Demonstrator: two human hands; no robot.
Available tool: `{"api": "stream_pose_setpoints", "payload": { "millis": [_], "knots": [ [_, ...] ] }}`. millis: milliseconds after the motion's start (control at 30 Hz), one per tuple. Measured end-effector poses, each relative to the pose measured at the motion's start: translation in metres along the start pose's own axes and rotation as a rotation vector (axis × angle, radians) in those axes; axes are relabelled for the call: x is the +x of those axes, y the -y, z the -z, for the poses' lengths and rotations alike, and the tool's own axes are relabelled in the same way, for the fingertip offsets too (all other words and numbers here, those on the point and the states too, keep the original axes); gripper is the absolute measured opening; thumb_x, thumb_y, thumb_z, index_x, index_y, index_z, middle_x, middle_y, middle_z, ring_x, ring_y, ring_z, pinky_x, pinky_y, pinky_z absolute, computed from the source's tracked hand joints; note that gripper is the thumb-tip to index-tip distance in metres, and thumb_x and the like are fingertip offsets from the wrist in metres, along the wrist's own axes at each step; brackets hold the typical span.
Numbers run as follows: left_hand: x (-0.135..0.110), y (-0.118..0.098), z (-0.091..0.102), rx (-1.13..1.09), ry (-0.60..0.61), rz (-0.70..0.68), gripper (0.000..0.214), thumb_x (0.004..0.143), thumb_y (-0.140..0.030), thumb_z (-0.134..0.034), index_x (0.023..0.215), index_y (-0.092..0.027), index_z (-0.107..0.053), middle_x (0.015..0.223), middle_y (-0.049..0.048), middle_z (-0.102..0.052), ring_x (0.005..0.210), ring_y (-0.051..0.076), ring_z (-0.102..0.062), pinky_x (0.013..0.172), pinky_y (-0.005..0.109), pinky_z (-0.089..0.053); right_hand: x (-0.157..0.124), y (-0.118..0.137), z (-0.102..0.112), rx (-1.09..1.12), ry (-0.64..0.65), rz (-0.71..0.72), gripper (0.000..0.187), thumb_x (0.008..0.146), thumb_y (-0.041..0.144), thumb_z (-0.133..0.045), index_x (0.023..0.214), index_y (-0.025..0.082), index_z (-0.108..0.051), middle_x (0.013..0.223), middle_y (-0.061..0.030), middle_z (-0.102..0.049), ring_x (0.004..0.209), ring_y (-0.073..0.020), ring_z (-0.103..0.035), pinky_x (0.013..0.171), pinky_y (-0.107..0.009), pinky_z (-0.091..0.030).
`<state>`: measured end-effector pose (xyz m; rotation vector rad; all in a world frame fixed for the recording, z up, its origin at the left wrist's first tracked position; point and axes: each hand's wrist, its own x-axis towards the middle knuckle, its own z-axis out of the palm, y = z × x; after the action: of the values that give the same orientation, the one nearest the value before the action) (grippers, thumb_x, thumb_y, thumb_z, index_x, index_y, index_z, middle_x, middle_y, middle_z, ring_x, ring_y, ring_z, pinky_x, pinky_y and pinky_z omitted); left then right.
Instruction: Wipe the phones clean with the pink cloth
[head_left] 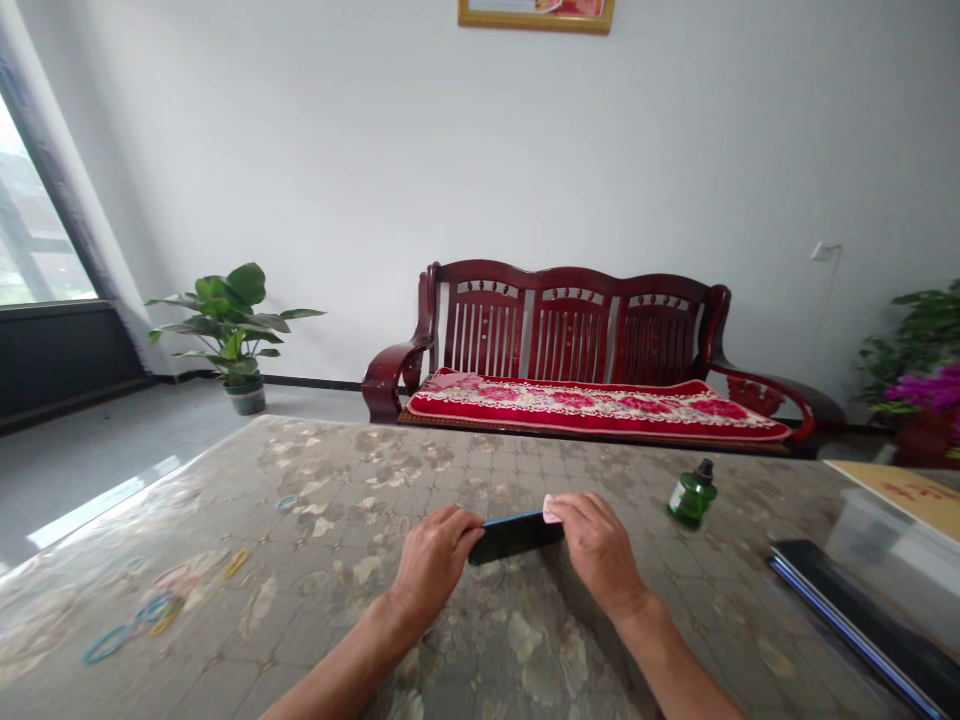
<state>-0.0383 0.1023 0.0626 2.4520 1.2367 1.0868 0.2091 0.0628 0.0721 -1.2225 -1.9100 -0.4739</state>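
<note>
A dark phone (514,537) with a blue edge stands on its long side on the patterned table (465,470), tilted toward me. My left hand (433,563) is closed around its left end. My right hand (598,546) grips its right end and pinches a small pale pink piece (550,510) against the top corner; I cannot tell what that piece is.
A small green bottle (691,495) with a black cap stands right of my hands. A dark flat device (862,615) lies at the table's right edge. Several coloured rubber bands (154,608) lie scattered at the left. Behind the table are a red wooden bench (585,360) and potted plants (232,330).
</note>
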Motion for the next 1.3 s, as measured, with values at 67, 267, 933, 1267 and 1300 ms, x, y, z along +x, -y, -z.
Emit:
{"api": "stream_pose_setpoints", "payload": {
  "millis": [67,267,933,1267,1300],
  "knots": [
    [0.000,-0.001,0.000,-0.001,0.002,0.006,0.017,0.094,-0.023,-0.054,0.085,-0.023,-0.069,0.081,0.0003,-0.069,0.078,0.015,-0.066,0.070,0.023,-0.045,-0.001,0.000,-0.001,0.000,-0.013,-0.011,0.024,0.094,0.010,-0.049,0.094,0.022,-0.070,0.091,-0.0042,-0.071,0.086,-0.0180,-0.061,0.080,-0.032,-0.048],
    [-0.002,-0.002,0.001,-0.013,-0.007,-0.027,0.018,0.093,-0.023,-0.052,0.084,-0.023,-0.068,0.080,0.0008,-0.068,0.076,0.015,-0.065,0.069,0.022,-0.045,0.007,0.035,-0.015,0.071,0.048,0.034,0.019,0.094,0.011,-0.054,0.097,0.022,-0.068,0.095,-0.0036,-0.070,0.088,-0.0182,-0.060,0.082,-0.031,-0.048],
    [-0.002,-0.002,0.002,0.010,-0.004,-0.040,0.016,0.092,-0.022,-0.055,0.082,-0.023,-0.067,0.078,0.0001,-0.068,0.075,0.015,-0.065,0.068,0.022,-0.045,0.007,0.034,-0.011,0.083,0.038,0.042,0.020,0.094,0.012,-0.052,0.095,0.023,-0.068,0.093,-0.0035,-0.071,0.086,-0.0180,-0.061,0.080,-0.032,-0.049],
    [-0.002,0.000,0.001,0.016,0.017,-0.016,0.018,0.093,-0.024,-0.052,0.083,-0.023,-0.067,0.079,0.0008,-0.068,0.075,0.016,-0.065,0.068,0.022,-0.045,0.000,-0.004,-0.006,0.035,-0.033,-0.047,0.026,0.094,0.011,-0.048,0.094,0.023,-0.071,0.090,-0.0039,-0.071,0.085,-0.0180,-0.062,0.079,-0.032,-0.049],
    [-0.002,-0.001,0.002,0.015,0.017,-0.018,0.019,0.094,-0.024,-0.052,0.083,-0.023,-0.067,0.079,0.0009,-0.068,0.075,0.016,-0.065,0.068,0.023,-0.045,0.000,-0.002,-0.007,0.034,-0.032,-0.044,0.026,0.094,0.011,-0.048,0.095,0.023,-0.071,0.090,-0.0038,-0.071,0.085,-0.0178,-0.062,0.079,-0.032,-0.050]
  ]
}}
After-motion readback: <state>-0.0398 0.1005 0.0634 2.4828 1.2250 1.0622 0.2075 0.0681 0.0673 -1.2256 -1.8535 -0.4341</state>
